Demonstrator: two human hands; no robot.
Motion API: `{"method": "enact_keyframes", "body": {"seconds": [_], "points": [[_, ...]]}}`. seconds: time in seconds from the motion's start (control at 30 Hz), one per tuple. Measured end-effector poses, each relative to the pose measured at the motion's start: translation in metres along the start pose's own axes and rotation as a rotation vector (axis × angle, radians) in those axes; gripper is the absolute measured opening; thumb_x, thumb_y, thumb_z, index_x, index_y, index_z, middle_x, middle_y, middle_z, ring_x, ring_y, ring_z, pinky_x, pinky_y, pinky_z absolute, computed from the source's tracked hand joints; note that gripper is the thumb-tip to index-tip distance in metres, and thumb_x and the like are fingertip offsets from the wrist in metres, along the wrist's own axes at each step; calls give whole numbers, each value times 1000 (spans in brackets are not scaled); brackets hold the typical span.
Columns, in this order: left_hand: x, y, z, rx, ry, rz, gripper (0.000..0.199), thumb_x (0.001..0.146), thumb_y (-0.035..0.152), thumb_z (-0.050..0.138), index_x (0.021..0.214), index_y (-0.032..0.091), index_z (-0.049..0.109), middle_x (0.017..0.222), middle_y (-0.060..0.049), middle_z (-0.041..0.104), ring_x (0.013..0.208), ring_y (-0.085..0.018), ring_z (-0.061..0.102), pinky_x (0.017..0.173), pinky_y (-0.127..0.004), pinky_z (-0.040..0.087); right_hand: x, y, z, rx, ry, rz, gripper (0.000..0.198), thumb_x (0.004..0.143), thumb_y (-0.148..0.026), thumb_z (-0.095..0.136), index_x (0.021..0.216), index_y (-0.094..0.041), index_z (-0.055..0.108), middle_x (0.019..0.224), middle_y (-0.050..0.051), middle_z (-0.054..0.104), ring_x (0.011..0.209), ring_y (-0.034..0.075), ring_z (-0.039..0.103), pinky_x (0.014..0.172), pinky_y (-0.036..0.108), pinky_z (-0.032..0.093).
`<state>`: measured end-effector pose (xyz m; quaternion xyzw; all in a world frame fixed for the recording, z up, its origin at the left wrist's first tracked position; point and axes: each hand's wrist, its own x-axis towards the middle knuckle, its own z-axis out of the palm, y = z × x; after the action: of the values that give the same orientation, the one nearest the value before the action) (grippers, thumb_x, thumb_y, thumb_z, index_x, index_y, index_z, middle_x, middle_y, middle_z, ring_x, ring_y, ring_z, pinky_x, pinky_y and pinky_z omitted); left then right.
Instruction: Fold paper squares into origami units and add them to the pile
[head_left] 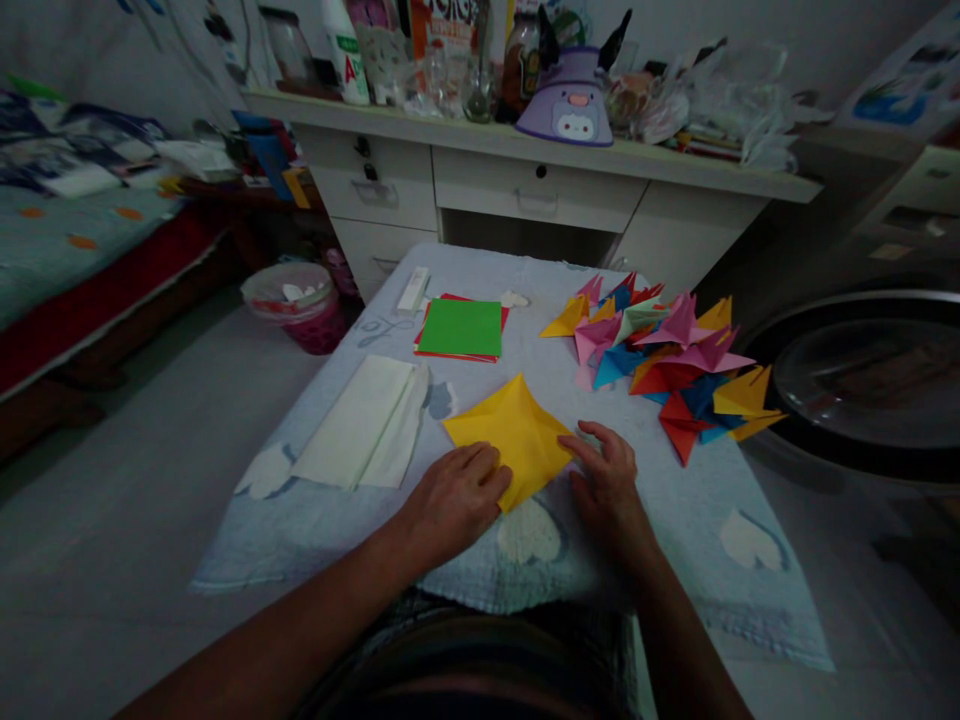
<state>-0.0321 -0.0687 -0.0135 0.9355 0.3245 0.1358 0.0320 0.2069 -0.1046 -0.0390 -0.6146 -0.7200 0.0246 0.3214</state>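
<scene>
A square sheet of yellow origami paper [525, 435] lies turned like a diamond on the cloth in front of me, with crease lines across it. My left hand [465, 500] is closed on its lower left edge, fingers curled over the paper. At the right corner, my right hand [607, 480] touches the sheet with an index finger; its fingers are apart and the thumb is off the paper. Beyond the sheet sits a stack of coloured paper squares [461, 330], green on top. To the right is a pile of folded paper cranes [675, 350] in several colours.
A pale folded cloth or paper [360, 420] lies left on the heart-patterned tablecloth [750, 540], near a small white box [413, 291]. A cluttered white desk [540, 190] stands behind. A pink bin [307, 310] is at left, a front-loading washer [877, 370] at right.
</scene>
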Motion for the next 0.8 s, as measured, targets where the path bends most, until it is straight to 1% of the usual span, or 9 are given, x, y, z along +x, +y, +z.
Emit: {"method": "enact_keyframes", "body": {"seconds": [0.1, 0.2, 0.3, 0.4, 0.5, 0.57, 0.63, 0.7, 0.8], "points": [[-3, 1, 4, -3, 63, 1, 13, 85, 15, 58, 95, 18, 65, 102, -9, 65, 103, -25, 60, 89, -42, 54, 0, 0, 2, -48, 3, 13, 37, 81, -8, 49, 108, -27, 67, 133, 9, 48, 124, 30, 40, 100, 57, 38], [-4, -1, 8, -35, 136, 19, 13, 88, 14, 55, 92, 17, 66, 100, -8, 67, 103, -24, 62, 91, -42, 54, 0, 2, 6, -74, 16, 39, 30, 84, -12, 52, 102, -27, 71, 130, 9, 51, 121, 32, 41, 98, 58, 38], [-4, -3, 10, -92, 192, 18, 17, 91, 16, 50, 89, 17, 67, 94, -7, 68, 95, -22, 65, 86, -38, 56, 0, 5, 8, -69, 29, 59, 23, 85, -17, 55, 94, -27, 74, 126, 10, 54, 118, 32, 43, 96, 58, 40], [-4, -3, 9, -176, 206, -36, 20, 93, 19, 48, 87, 17, 66, 90, -7, 69, 88, -19, 66, 82, -35, 56, 1, 7, 8, -51, 28, 90, 18, 85, -21, 57, 86, -26, 74, 123, 10, 56, 116, 31, 45, 96, 56, 40], [-1, 0, 3, -275, 149, -157, 15, 91, 19, 51, 90, 17, 66, 91, -6, 70, 87, -19, 65, 81, -34, 54, 1, 7, 7, -39, 3, 124, 16, 84, -22, 58, 84, -26, 74, 121, 9, 57, 116, 31, 45, 97, 55, 40], [3, 1, -2, -325, 93, -263, 11, 88, 22, 57, 93, 18, 66, 91, -5, 70, 87, -19, 65, 81, -33, 53, 1, 6, 6, -31, -21, 151, 14, 83, -22, 60, 84, -26, 73, 122, 8, 57, 116, 31, 45, 98, 55, 39], [10, 2, -6, -349, 45, -348, 12, 85, 27, 63, 93, 19, 66, 91, -4, 70, 89, -21, 64, 82, -34, 51, 2, 4, 6, -24, -40, 191, 14, 82, -21, 60, 83, -26, 73, 122, 8, 58, 117, 30, 45, 99, 54, 38], [17, 2, -9, -340, -18, -374, 12, 86, 29, 63, 89, 19, 67, 90, -5, 69, 90, -22, 63, 82, -34, 49, 5, 1, 4, -17, -61, 236, 14, 81, -20, 60, 83, -26, 73, 121, 7, 58, 116, 30, 46, 99, 53, 37], [24, 0, -10, -308, -58, -419, 12, 87, 27, 60, 87, 18, 66, 89, -6, 69, 90, -22, 62, 81, -34, 47, 11, -1, -2, -2, -116, 292, 13, 80, -20, 61, 81, -25, 73, 120, 7, 59, 115, 29, 48, 99, 52, 38]]}}
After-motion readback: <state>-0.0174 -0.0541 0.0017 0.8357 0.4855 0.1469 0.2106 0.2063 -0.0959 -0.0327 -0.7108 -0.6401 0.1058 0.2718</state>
